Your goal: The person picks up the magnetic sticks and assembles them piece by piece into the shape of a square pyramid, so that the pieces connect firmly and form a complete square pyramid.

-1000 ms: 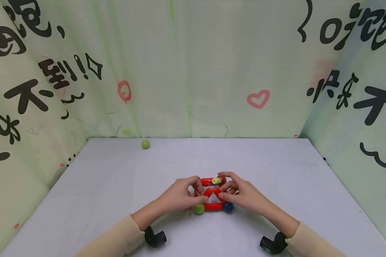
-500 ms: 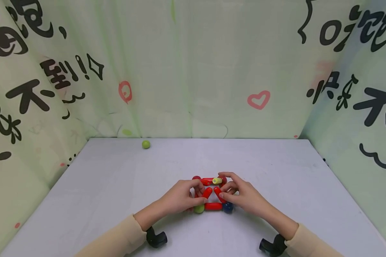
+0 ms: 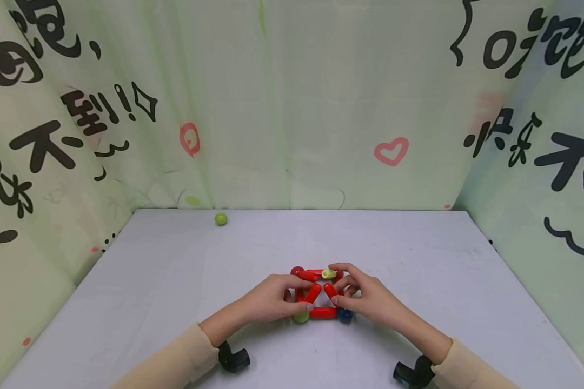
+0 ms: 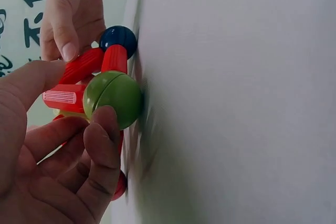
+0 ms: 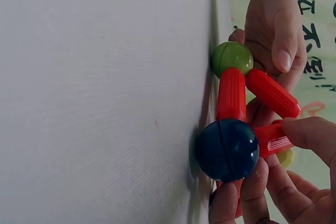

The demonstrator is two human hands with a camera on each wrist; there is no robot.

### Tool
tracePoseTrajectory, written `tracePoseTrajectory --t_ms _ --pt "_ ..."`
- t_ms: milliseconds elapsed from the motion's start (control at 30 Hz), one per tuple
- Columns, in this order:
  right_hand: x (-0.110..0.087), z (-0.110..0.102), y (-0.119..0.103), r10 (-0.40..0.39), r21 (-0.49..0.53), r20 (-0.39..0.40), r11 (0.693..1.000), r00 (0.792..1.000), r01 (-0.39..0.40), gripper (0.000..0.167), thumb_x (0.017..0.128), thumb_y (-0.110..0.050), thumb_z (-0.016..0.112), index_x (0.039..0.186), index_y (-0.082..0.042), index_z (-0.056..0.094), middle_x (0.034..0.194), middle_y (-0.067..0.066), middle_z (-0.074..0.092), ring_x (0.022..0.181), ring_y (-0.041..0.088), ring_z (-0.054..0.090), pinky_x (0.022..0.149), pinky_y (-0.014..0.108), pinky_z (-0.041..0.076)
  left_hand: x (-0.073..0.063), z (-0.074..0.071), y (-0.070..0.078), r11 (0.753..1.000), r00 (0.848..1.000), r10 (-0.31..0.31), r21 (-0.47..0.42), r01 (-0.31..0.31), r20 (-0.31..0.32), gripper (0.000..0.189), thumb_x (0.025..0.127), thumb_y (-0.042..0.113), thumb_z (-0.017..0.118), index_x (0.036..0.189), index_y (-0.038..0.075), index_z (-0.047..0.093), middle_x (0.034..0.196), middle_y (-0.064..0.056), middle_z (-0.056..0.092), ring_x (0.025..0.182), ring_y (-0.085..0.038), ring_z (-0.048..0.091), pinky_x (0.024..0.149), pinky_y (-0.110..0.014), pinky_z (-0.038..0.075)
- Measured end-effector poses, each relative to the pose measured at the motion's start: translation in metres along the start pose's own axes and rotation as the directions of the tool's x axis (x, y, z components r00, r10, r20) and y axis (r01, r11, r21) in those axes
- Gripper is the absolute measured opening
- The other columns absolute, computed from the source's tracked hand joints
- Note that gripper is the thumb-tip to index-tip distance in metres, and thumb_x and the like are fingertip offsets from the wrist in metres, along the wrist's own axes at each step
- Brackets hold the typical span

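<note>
A small frame of red magnetic building rods and balls lies on the table between both hands. Its front side is a red rod (image 3: 323, 313) joining a green ball (image 4: 118, 98) to a blue ball (image 5: 228, 150). From the green ball a slanted red rod (image 3: 313, 294) rises inward, with my left hand (image 3: 274, 297) curled around it and a fingertip touching the ball. My right hand (image 3: 367, 292) pinches another slanted red rod (image 3: 330, 292), its fingers also against the blue ball. The slanted rods' upper ends stand apart. A yellow rod (image 3: 328, 274) and a red ball (image 3: 297, 270) show at the back.
A loose green ball (image 3: 221, 219) lies near the table's far edge, left of centre. A pale printed curtain (image 3: 321, 108) encloses the white table (image 3: 409, 243) at the back and sides. Black wrist cameras (image 3: 233, 359) sit on both forearms.
My left index finger has straightened, baring more of the left side and the back-left red ball. The left slanted rod has shifted slightly. My right hand has barely moved.
</note>
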State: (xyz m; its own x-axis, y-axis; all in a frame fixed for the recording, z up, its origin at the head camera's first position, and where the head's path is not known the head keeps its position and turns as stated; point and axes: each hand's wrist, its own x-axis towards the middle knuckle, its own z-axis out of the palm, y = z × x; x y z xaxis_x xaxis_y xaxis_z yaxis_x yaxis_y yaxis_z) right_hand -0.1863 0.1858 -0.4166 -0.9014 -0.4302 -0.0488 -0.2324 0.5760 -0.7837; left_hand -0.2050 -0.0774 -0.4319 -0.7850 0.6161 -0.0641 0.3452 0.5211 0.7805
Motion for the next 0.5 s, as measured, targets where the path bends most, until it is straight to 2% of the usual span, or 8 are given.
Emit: tracePoseTrajectory --t_ms 333,500 --pt "-0.0002 -0.0007 0.0006 -0.008 -0.007 -0.006 1.000 1.000 0.008 0.058 0.095 -0.019 0.074 0.147 -0.010 0.049 0.105 -0.004 0.073 0.090 0.014 0.064 0.074 0.028 0.051 -0.0013 0.0021 -0.0021 1.000 1.000 -0.003 -0.023 0.002 -0.014 0.050 0.091 0.033 0.079 0.136 0.015 0.067 0.094 0.009 0.067 0.058 -0.009 0.057 0.056 -0.023 0.050" --pt "-0.0004 0.0013 0.0019 0.007 -0.003 0.000 1.000 1.000 -0.007 0.064 0.091 -0.017 0.078 0.148 -0.011 0.048 0.108 -0.001 0.073 0.087 0.015 0.063 0.070 0.027 0.050 -0.0047 -0.0039 -0.0036 0.996 1.000 -0.031 -0.083 0.030 -0.001 0.044 0.093 0.035 0.077 0.132 0.018 0.070 0.098 0.008 0.070 0.056 -0.017 0.064 0.056 -0.027 0.053"
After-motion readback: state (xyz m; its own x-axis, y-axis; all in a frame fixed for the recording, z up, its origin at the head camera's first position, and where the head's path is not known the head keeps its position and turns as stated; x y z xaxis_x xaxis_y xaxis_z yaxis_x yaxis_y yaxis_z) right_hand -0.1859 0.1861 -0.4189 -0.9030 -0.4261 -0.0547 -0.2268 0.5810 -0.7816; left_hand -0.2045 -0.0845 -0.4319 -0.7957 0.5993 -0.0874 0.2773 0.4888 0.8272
